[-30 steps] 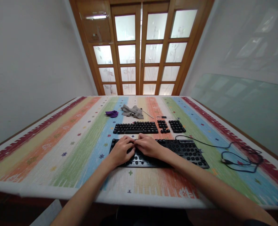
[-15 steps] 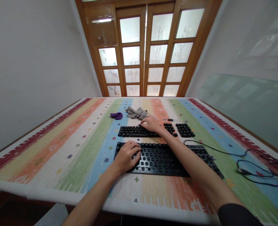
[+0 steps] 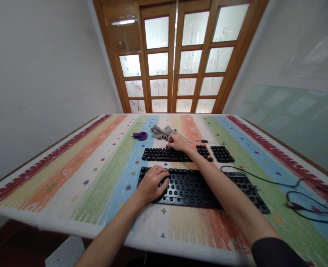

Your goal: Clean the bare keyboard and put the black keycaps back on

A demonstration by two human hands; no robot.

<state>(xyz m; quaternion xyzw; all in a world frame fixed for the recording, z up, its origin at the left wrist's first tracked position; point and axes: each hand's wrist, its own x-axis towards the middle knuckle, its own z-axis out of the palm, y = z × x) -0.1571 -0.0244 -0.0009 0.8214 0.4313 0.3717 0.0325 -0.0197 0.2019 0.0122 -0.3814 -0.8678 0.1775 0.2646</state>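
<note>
A black keyboard with its keycaps off lies before me, bare switches showing. My left hand rests over its left end, fingers curled down and thumb bent in against it. Behind it, loose black keycaps are laid out in keyboard order. My right hand reaches across to the far edge of these rows, thumb and forefinger pinched together. A tiny dark piece, seemingly a keycap, is at those fingertips. My right forearm hides part of the keyboard and of the keycap rows.
More keycaps form a small block and a number-pad block at right. Beyond lie a grey cloth, a purple cloth-like bundle, a thin rod and a small dark-handled tool. A black cable coils at right.
My right hand has risen slightly away from the keycap rows, still pinched. My left hand stays on the keyboard. The whole view has shifted a little.
</note>
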